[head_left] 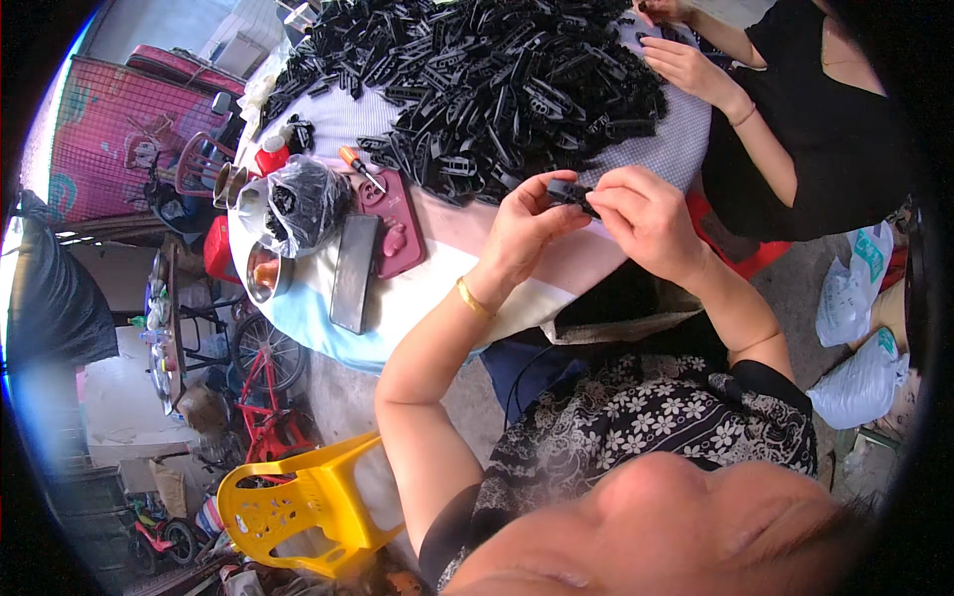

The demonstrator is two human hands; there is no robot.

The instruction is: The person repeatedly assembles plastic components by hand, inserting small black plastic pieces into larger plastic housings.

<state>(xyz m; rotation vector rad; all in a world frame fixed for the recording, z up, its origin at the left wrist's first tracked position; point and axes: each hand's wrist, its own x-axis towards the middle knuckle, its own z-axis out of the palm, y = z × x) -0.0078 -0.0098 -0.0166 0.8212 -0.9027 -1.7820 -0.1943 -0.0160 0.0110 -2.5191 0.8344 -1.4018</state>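
Observation:
In front of me, close to the table's edge, I hold a small black plastic part (566, 191) between both hands. My left hand (527, 226), below a gold bangle, pinches it between thumb and fingers. My right hand (651, 221) closes its fingertips on the part's right end; whether a second small piece sits in them is hidden. Just beyond my hands lies a large heap of similar black plastic parts (497, 89), spread over the cloth-covered table (467, 238).
Left on the table are a dark phone-like slab (355, 273), a maroon board (405, 238), an orange-handled screwdriver (360, 167), a plastic bag of black pieces (306, 204) and a metal bowl (266, 273). A co-worker's hand (686, 70) is at the far right. A yellow chair (298, 507) stands lower left.

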